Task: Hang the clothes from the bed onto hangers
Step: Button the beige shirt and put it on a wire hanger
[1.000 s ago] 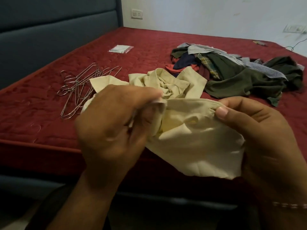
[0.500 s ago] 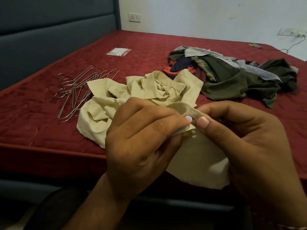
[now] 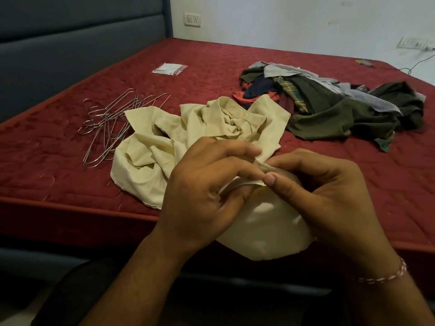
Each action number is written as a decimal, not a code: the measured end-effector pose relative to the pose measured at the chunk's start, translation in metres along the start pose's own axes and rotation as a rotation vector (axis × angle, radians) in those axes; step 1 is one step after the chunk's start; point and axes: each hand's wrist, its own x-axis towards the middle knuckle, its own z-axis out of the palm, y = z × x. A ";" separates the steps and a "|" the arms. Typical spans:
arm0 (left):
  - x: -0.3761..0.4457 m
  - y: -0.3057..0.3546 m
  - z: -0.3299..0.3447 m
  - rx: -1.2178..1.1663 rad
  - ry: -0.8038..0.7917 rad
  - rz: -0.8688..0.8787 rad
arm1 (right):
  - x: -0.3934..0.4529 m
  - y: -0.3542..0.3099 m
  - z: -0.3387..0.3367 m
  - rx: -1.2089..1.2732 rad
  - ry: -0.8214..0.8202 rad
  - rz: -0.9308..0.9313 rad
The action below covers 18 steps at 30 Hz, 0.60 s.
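Note:
A crumpled cream shirt (image 3: 169,149) lies at the near edge of the red bed (image 3: 58,161), with one end hanging over the edge. My left hand (image 3: 202,189) and my right hand (image 3: 322,198) are close together and both pinch the same cream hem between thumb and fingers. Several wire hangers (image 3: 110,123) lie in a loose heap to the left of the shirt. A pile of dark clothes (image 3: 329,107), green, checked, navy and red, lies behind the shirt to the right.
A small clear packet (image 3: 170,68) lies farther back on the bed. A blue padded headboard (image 3: 70,50) runs along the left. White walls with sockets (image 3: 192,19) stand behind. A cable (image 3: 419,64) trails at the far right corner.
My hands have come together from holding the fabric spread apart, and now pinch one spot of the hem. The shirt has settled lower onto the bed.

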 end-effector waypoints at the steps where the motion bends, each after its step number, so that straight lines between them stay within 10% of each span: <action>1: 0.000 -0.003 0.000 -0.032 -0.029 -0.026 | 0.001 0.005 0.001 0.011 -0.011 0.004; 7: -0.007 -0.016 0.006 -0.140 -0.144 -0.352 | 0.003 0.027 0.009 -0.095 -0.056 -0.051; 18: -0.009 -0.013 0.011 -0.020 0.030 -0.314 | 0.001 0.035 0.019 -0.172 0.076 -0.193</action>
